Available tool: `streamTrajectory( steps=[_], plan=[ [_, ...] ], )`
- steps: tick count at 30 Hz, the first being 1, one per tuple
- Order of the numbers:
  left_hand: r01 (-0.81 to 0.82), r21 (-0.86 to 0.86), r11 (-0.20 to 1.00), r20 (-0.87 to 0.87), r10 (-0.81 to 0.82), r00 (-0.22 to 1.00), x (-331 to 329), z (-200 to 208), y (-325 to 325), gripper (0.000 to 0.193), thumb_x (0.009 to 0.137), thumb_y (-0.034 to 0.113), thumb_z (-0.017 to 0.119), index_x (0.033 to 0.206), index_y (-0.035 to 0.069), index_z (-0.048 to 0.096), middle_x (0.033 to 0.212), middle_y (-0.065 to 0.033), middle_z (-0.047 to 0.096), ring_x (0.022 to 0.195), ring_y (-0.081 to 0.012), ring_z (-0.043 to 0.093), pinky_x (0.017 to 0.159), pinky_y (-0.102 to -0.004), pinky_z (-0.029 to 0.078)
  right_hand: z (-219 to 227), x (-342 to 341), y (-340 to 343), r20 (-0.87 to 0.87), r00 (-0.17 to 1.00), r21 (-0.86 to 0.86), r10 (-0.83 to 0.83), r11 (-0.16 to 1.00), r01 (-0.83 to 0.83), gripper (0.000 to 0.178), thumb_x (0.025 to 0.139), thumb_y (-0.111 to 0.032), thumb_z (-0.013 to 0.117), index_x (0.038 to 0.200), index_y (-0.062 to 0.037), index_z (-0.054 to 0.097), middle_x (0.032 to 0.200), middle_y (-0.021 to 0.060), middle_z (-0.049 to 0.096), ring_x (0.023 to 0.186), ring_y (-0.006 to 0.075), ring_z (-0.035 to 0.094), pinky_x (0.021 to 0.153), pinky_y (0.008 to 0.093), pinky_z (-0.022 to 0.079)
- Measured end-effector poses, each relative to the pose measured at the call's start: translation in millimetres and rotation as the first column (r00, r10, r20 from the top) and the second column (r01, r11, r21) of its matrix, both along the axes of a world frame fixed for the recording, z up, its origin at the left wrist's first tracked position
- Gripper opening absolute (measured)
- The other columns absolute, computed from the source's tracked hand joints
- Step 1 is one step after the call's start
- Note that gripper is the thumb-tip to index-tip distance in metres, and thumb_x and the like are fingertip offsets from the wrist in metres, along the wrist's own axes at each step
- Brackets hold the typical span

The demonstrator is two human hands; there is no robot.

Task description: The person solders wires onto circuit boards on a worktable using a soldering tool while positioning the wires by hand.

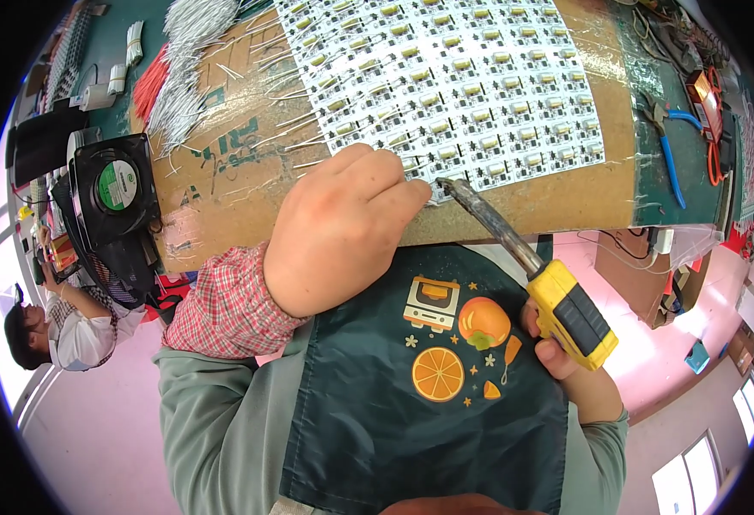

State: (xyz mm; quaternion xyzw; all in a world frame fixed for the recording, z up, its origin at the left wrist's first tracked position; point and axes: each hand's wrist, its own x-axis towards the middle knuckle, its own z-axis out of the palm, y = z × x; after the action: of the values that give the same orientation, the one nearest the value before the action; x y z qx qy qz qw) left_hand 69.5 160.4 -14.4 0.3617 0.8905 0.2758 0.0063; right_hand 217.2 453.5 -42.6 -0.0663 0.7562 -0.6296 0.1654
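Note:
A white panel of small circuit boards (480, 94) lies on the brown worktop, with thin wires (287, 124) sticking out along its left side. My left hand (338, 227) is closed in a pinch at the panel's near left corner. Whatever its fingertips hold is hidden behind the knuckles. My right hand (557, 356) grips the handle of a yellow and black soldering iron (574, 318). The iron's dark tip touches or hovers just over the panel's near edge, right beside my left fingertips; I cannot tell whether there is contact.
Loose white wires (179, 86) and a red wire bundle (148, 86) lie at the far left. A black fan (119, 184) stands at the left edge. Blue-handled pliers (669, 146) rest at the right, near an orange-red cable (714, 154). Another person (72, 322) sits at the far left.

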Motion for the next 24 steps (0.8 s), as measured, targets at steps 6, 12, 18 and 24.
streamTrajectory(
  steps=[6,12,18,24],
  plan=[
    [0.002,0.004,1.000,0.014,-0.002,1.000,-0.9,1.0,0.7,0.018,0.074,-0.001,0.074,0.092,0.004,0.072,0.080,-0.0078,0.061,0.075,-0.0271,0.061,0.065,-0.0370,0.050,-0.7,1.4,0.7,0.014,1.000,0.044,0.016,0.999,-0.017,0.033,0.088,-0.042,0.066,0.079,-0.0113,0.059,0.074,0.0046,0.058,0.062,0.0273,0.058,0.055,0.0362,0.046],
    [-0.001,0.001,1.000,0.026,0.001,1.000,-0.7,3.0,1.9,0.018,0.075,-0.001,0.074,0.092,0.004,0.072,0.080,-0.0081,0.060,0.075,-0.0273,0.061,0.065,-0.0371,0.050,2.2,1.7,2.1,0.033,0.999,0.042,0.011,0.999,-0.012,0.038,0.088,-0.047,0.068,0.079,-0.0116,0.059,0.074,0.0041,0.059,0.063,0.0274,0.060,0.056,0.0355,0.047],
    [-0.002,-0.008,1.000,0.017,0.002,1.000,0.3,2.5,3.2,0.017,0.075,-0.001,0.074,0.091,0.004,0.072,0.080,-0.0077,0.061,0.075,-0.0273,0.061,0.065,-0.0370,0.050,7.4,-0.2,4.6,0.064,0.998,0.027,0.026,0.999,-0.028,0.040,0.089,-0.049,0.068,0.079,-0.0118,0.059,0.074,0.0039,0.059,0.063,0.0271,0.060,0.057,0.0344,0.047],
    [-0.015,0.019,1.000,-0.042,0.016,0.999,5.7,3.3,6.0,0.019,0.072,-0.002,0.074,0.091,0.003,0.071,0.085,-0.0065,0.061,0.075,-0.0257,0.061,0.065,-0.0360,0.050,5.4,5.2,6.0,0.046,0.999,0.037,0.005,0.999,-0.007,0.039,0.089,-0.050,0.067,0.080,-0.0119,0.060,0.074,0.0041,0.060,0.064,0.0268,0.062,0.056,0.0349,0.047]
  ],
)
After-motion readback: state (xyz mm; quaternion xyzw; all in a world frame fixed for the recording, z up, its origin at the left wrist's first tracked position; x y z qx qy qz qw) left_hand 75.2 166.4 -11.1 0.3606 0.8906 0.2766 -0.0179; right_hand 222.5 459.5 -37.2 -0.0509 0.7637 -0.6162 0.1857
